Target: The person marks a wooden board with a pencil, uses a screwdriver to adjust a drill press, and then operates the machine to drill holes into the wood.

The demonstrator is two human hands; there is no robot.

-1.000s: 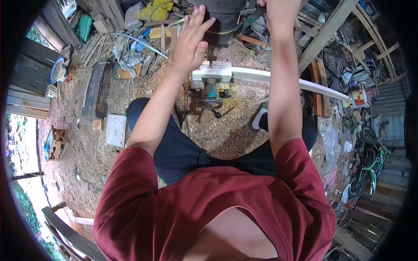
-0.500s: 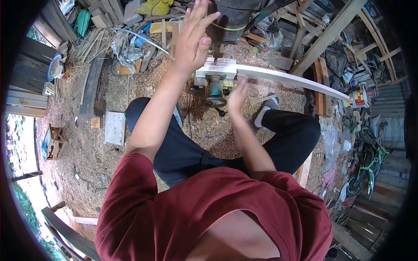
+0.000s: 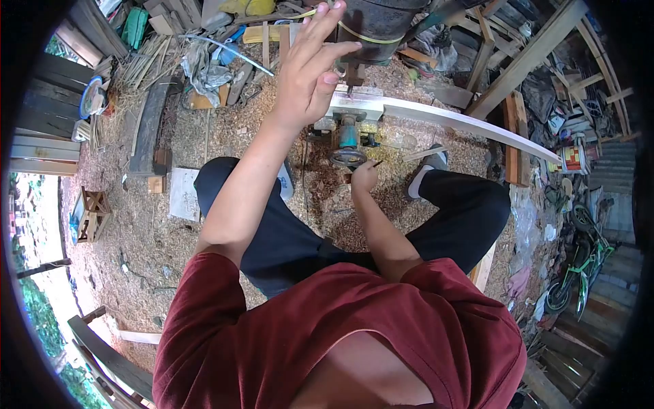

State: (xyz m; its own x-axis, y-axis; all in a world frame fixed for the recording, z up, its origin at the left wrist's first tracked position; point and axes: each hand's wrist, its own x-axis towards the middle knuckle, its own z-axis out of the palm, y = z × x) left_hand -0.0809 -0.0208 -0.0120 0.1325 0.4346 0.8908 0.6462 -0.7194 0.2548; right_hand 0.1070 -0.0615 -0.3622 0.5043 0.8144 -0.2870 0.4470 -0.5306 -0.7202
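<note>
Step in hand, my read: working the handle by the wheel under the clamp, center of frame, just above mid.

R hand: fist, looks closed round the handle; exact finger wrap too small to call. L hand: up at upper center, fingers spread, nothing in it. It overlaps the left side of the clamp area in view; can't tell if the fingertips touch the drum or hang in front of it.

Wood strip: L end at the clamp, upper center; long curved part runs out to the right side of frame, far end at or just beside the paint can. Can't confirm contact there. Bit points down at the strip's L end, below the drum; touching or just off, can't tell.

Next move prob calls for: firm R grip, smooth turn of handle, strip kept from shifting at the clamp, L hand clear of bit. Risk: long overhang could twist the strip if the clamp's loose; tightness n/a from this view.

FYI: floor covered w/ shavings, footing could be slippery.
</note>
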